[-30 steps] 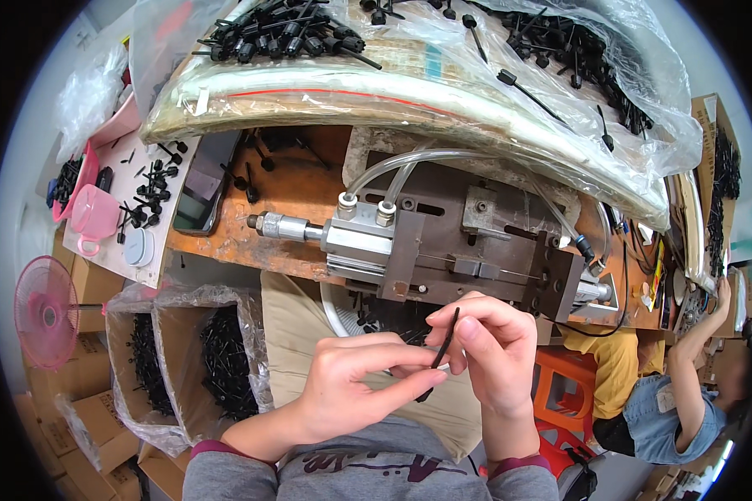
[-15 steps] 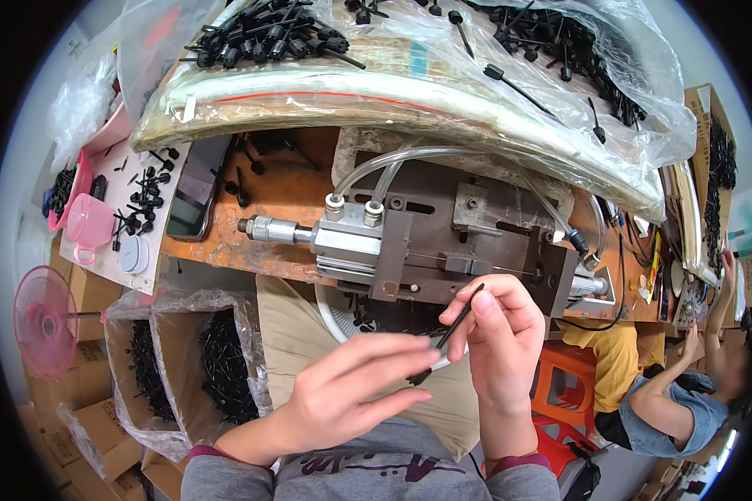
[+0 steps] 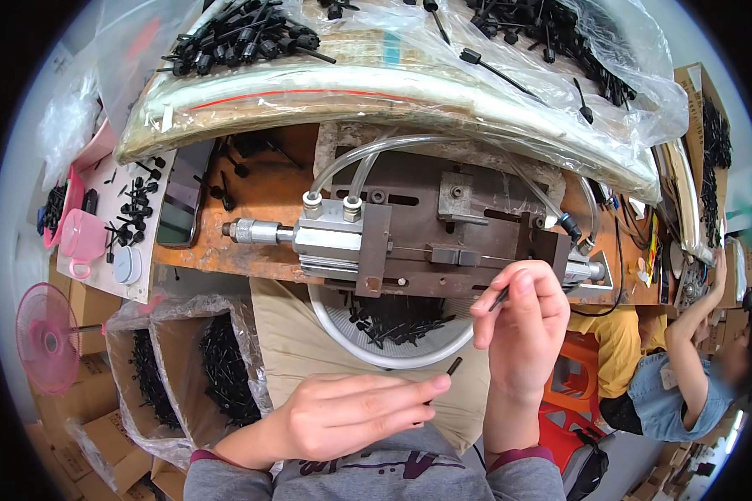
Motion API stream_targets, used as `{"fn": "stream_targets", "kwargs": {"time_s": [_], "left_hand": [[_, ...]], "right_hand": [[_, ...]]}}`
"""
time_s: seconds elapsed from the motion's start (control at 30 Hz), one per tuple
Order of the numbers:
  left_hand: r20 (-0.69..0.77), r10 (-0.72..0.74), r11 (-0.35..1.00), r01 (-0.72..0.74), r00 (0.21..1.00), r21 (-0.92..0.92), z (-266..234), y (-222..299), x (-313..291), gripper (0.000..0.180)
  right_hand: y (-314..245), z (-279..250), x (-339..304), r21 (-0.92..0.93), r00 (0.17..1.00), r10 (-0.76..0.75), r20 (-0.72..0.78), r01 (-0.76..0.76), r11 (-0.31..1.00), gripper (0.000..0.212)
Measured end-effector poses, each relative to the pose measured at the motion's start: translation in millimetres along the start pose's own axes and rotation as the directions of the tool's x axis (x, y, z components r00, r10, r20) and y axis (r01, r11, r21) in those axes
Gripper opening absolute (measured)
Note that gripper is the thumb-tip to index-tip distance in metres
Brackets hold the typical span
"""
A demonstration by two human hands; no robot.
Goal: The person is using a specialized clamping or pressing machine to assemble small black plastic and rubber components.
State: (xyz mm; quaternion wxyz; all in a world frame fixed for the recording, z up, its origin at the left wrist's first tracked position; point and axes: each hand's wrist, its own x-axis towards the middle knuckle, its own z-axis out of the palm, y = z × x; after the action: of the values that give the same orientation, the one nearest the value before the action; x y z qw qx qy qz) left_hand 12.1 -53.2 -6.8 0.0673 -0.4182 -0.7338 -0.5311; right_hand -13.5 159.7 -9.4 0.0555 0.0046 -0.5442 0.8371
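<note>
My left hand (image 3: pixel 351 415), low in the middle, is closed on a slim black rod (image 3: pixel 454 366). The rod slants up past the fingertips, and its lower part is mostly hidden behind the fingers. My right hand (image 3: pixel 528 321) is raised in front of the right part of the clamping fixture (image 3: pixel 455 256). Its thumb and fingers pinch a short dark pin (image 3: pixel 499 298), only partly visible. Between and beyond my hands, a white basket (image 3: pixel 458 343) under the bench edge holds several black rod-like parts (image 3: pixel 399 319).
A metal air cylinder (image 3: pixel 330 240) with clear hoses sits on the bench. Plastic-covered boards (image 3: pixel 309 104) carry piles of black parts at the back. Lined boxes (image 3: pixel 169 334) and a pink fan (image 3: pixel 48 338) stand left. A co-worker (image 3: pixel 673 388) sits at the right.
The black rod, earlier at my right hand, is now in my left, which has drawn down and away. My right hand has shifted right and up. The basket shows more fully.
</note>
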Motion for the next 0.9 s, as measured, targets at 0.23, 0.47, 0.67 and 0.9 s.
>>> {"fn": "stream_targets", "kwargs": {"time_s": [0.23, 0.47, 0.67, 0.9], "left_hand": [[-0.05, -0.008, 0.999, 0.01, 0.999, 0.045, 5, -2, 2, 0.029], [-0.04, -0.001, 0.999, 0.002, 0.999, 0.038, 4, -3, 4, 0.029], [-0.04, -0.002, 0.999, 0.004, 0.999, 0.046, 4, -3, 3, 0.028], [-0.027, -0.02, 1.0, 0.021, 0.999, 0.013, 2, -5, 3, 0.028]], "right_hand": [[-1, 15, -11, -0.075, 0.995, 0.08, 0.061, -0.075, 0.994, 0.028], [3, 5, -14, 0.032, 0.988, 0.088, 0.129, -0.093, 0.995, 0.022], [4, 3, -13, 0.031, 0.984, 0.056, 0.168, -0.062, 0.998, 0.02], [4, 3, -16, 0.028, 0.976, 0.005, 0.217, -0.011, 1.0, 0.017]]}}
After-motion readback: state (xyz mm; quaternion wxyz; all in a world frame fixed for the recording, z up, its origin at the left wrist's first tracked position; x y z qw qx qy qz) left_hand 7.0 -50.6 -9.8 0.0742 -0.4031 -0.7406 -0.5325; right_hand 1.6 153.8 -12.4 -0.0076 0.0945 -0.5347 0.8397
